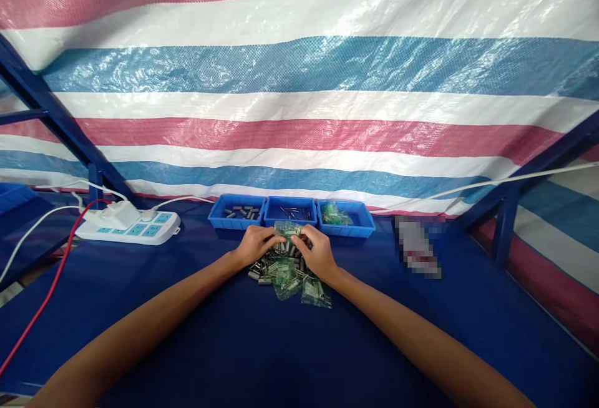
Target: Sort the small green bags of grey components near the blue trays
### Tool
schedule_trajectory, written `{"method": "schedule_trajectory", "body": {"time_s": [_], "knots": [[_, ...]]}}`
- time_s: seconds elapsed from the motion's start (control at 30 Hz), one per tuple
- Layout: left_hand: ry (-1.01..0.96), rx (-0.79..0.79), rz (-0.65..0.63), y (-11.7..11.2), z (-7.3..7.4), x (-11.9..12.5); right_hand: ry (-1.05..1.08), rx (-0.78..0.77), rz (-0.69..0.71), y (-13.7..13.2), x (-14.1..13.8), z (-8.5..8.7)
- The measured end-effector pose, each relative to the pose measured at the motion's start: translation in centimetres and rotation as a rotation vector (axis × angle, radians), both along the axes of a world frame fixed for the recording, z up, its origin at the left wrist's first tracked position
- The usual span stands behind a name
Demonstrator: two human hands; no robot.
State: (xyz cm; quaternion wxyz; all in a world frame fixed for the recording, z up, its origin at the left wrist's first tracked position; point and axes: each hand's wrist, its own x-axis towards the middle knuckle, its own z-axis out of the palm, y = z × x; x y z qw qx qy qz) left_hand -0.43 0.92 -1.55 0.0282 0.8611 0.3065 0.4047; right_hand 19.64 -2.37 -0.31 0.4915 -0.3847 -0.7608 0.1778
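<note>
Clear packet (287, 228), 1, frame centre, pinched by left hand (255, 246) and right hand (321, 252); 3 blue bins (291, 201) just above, each part-filled; mixed pile (284, 270), apparently unsorted, remaining below

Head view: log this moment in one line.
left hand: on small bag; right hand: on same bag; nearby: loose parts, more bags; beyond: three blue bins

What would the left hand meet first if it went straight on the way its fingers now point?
First the small plastic bag that the left hand holds; then, probably, the right hand on its other side, though depth is unclear.
</note>
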Motion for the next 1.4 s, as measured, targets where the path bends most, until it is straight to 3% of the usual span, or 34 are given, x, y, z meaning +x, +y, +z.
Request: {"method": "schedule_trajectory", "body": {"time_s": [0.67, 1.07, 1.4], "knots": [[0.019, 0.11, -0.059, -0.2, 0.5, 0.2, -0.015, -0.008, 0.009, 0.2, 0.0, -0.6], [0.0, 0.052, -0.087, -0.2, 0.4, 0.1, -0.038, -0.001, 0.015, 0.1, 0.1, -0.4], [-0.002, 0.02, -0.031, -0.5, 0.9, 0.3, -0.033, -0.013, 0.009, 0.0, 0.1, -0.3]]}}
